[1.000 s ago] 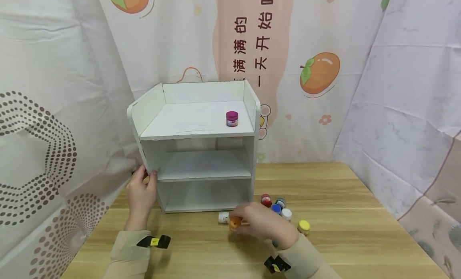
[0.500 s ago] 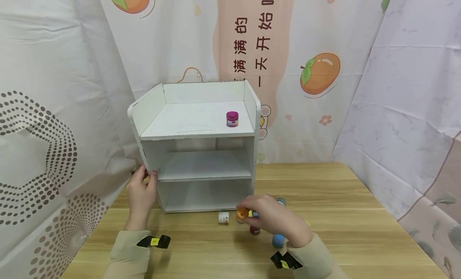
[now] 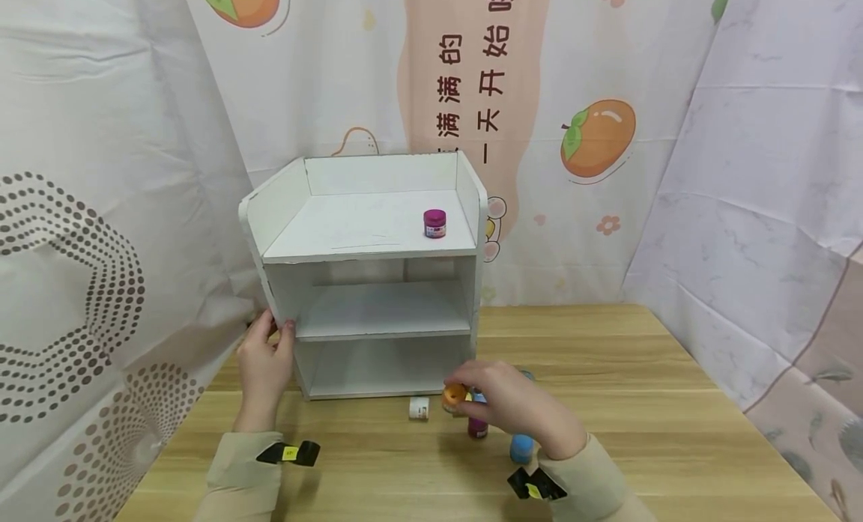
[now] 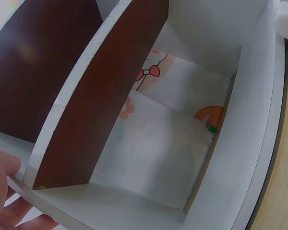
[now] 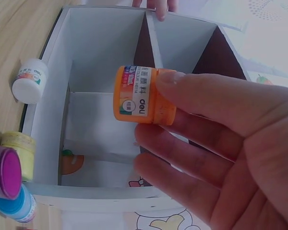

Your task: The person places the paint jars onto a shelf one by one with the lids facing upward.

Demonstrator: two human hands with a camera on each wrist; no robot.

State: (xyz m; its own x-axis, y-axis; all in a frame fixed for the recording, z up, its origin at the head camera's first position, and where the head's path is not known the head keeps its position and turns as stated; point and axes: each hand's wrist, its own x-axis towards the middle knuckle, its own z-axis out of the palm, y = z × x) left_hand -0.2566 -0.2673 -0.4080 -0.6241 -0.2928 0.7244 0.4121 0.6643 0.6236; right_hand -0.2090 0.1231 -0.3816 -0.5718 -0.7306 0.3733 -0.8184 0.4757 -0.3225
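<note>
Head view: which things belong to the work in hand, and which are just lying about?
In the work now:
small orange plastic jar, held by the right hand
white open-fronted shelf, gripped by the left hand
the magenta plastic jar on the shelf's top, probably

Lying about for now, perhaps wanted later:
white plastic jar
light-blue plastic jar

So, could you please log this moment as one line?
left hand: grips side of white shelf unit | right hand: holds orange jar | magenta jar: on unit's top
</note>
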